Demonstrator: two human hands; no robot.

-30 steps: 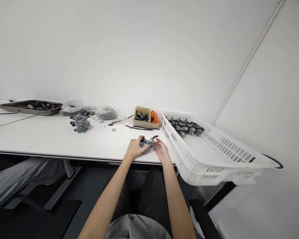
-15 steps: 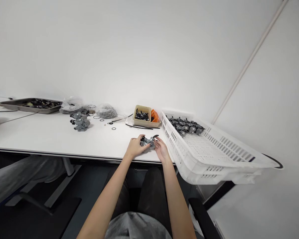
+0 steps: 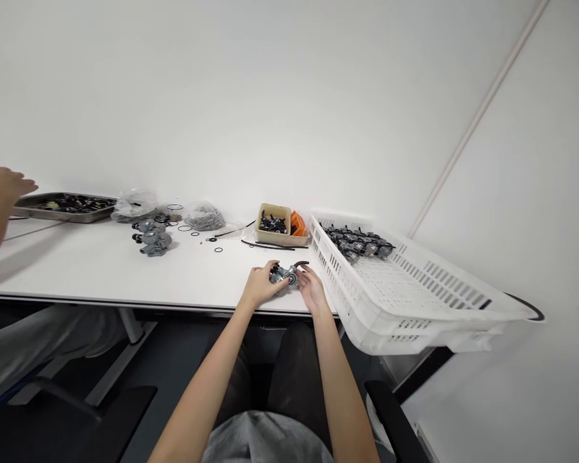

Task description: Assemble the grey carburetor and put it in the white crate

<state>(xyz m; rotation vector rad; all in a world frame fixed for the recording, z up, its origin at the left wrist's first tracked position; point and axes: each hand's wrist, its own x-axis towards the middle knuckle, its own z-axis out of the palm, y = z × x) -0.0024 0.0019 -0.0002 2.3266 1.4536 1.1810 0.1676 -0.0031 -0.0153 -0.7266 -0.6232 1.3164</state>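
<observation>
A grey metal carburetor (image 3: 282, 276) with a short black hose (image 3: 300, 263) sticking out of its upper right is held low over the front of the white table. My left hand (image 3: 260, 285) is closed round its left side, thumb across the near face. On the other side my right hand (image 3: 312, 290) has its fingers at the right end, near the base of the hose; its fingertips are partly hidden. Further left on the table stand a few similar carburetors (image 3: 154, 240) close together.
At right, a white slatted crate (image 3: 386, 308) holds rows of carburetors (image 3: 359, 244). Behind my hands are a tan bin (image 3: 276, 208) of black parts, an orange basket (image 3: 298, 224) and loose black hoses (image 3: 273, 245). Plastic bags (image 3: 204, 216), rubber rings (image 3: 218, 249) and a metal tray (image 3: 26, 209) lie leftward.
Another person's hand and forearm have risen into view at the far left, by the metal tray. My hands stay on the carburetor almost unmoved; the view has shifted slightly.
</observation>
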